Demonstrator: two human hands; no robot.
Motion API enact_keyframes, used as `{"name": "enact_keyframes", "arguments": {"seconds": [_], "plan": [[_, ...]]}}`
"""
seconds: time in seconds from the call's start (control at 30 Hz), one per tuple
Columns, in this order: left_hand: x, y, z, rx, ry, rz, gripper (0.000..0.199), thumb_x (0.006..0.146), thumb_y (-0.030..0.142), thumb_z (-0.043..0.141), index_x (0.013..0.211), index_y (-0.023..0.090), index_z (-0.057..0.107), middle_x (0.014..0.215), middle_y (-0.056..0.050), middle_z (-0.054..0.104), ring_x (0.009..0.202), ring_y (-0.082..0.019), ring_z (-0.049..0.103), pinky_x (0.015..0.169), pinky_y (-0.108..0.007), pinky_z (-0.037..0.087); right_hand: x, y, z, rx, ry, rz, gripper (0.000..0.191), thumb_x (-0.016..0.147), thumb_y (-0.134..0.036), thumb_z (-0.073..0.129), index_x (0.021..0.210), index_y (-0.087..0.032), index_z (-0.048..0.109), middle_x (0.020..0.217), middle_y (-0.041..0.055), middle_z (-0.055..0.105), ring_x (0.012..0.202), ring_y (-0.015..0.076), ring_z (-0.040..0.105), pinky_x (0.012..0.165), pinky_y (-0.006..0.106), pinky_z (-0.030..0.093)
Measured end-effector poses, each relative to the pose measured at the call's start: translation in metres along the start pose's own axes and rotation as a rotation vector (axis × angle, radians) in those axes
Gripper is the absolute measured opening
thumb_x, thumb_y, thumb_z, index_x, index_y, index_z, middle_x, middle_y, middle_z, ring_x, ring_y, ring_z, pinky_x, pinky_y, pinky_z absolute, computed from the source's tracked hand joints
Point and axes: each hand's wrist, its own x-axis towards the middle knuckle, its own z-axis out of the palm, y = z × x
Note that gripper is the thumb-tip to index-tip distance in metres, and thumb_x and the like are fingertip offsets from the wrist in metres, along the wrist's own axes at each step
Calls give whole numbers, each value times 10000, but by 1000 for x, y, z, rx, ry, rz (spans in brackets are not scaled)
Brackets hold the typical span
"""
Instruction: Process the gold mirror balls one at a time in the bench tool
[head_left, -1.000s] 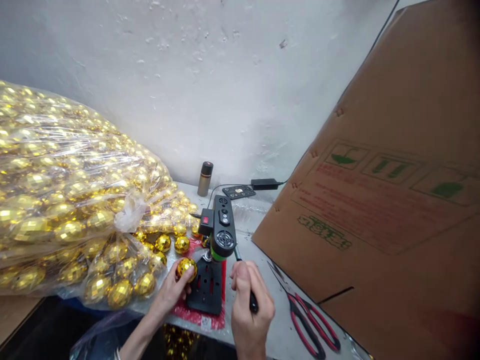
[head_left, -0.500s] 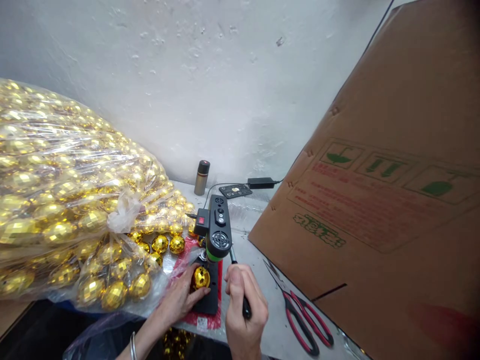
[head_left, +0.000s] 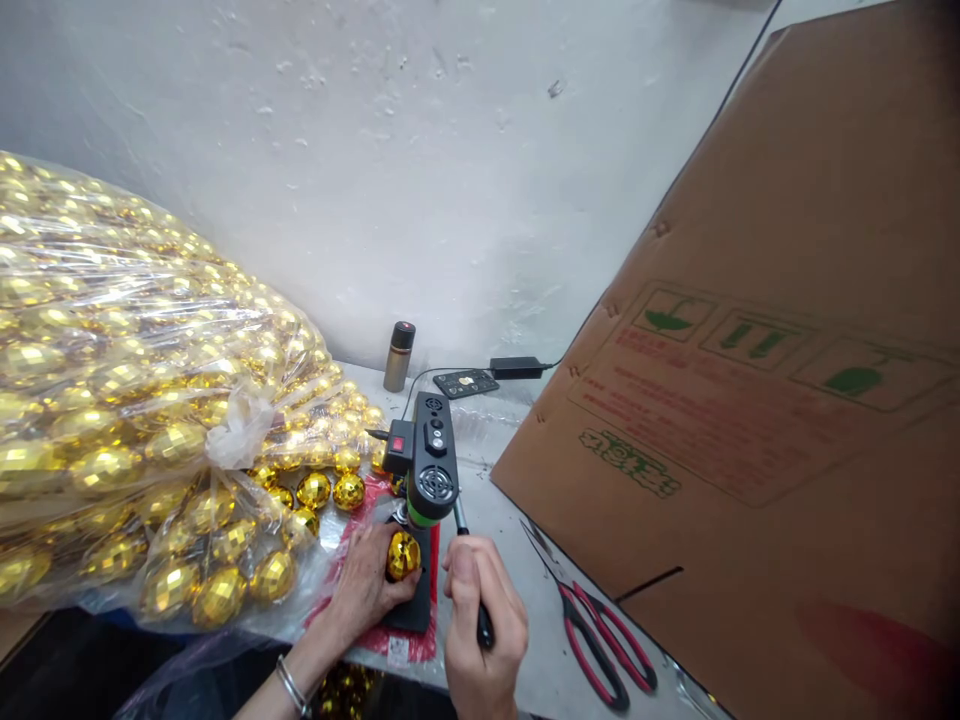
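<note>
1. Pinching a gold ball (head_left: 403,556) between thumb and fingers, the left hand (head_left: 369,580) holds it over the black base plate (head_left: 414,614), near the machine's head (head_left: 435,484).
2. From here, I can't tell whether ball and plate touch.
3. The right hand (head_left: 487,615) is wrapped round the lever (head_left: 460,516).
4. Scissors (head_left: 613,645) lie beside the big carton (head_left: 750,230); a bulging bag of gold balls (head_left: 112,350) crowds the other side.
</note>
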Motion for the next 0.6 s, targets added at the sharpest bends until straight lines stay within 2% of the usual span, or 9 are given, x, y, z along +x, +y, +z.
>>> {"name": "enact_keyframes", "arguments": {"seconds": [0.17,0.3,0.6], "plan": [[-3,0,4,17,17,-9,418,729,301,723,1125,179,667,1033,-106,724,976,-331,655,890,-493,485,-24,17,3,-13,0,-76,276,986,-52,395,775,-218,460,701,-25,507,631,91,540,577,188,442],[-5,2,3,20,18,-5,396,734,309,739,1105,197,659,1004,-86,717,947,-315,645,869,-471,479,-42,30,9,6,37,-69,277,1004,-89,380,777,-215,476,717,-23,521,643,93,548,610,205,453],[-5,7,-1,11,3,-36,397,751,372,755,1094,191,669,981,-92,720,929,-321,647,846,-465,486,-53,39,17,40,109,-74,275,1011,-123,397,783,-212,521,753,-18,572,664,105,562,673,252,454]]}}
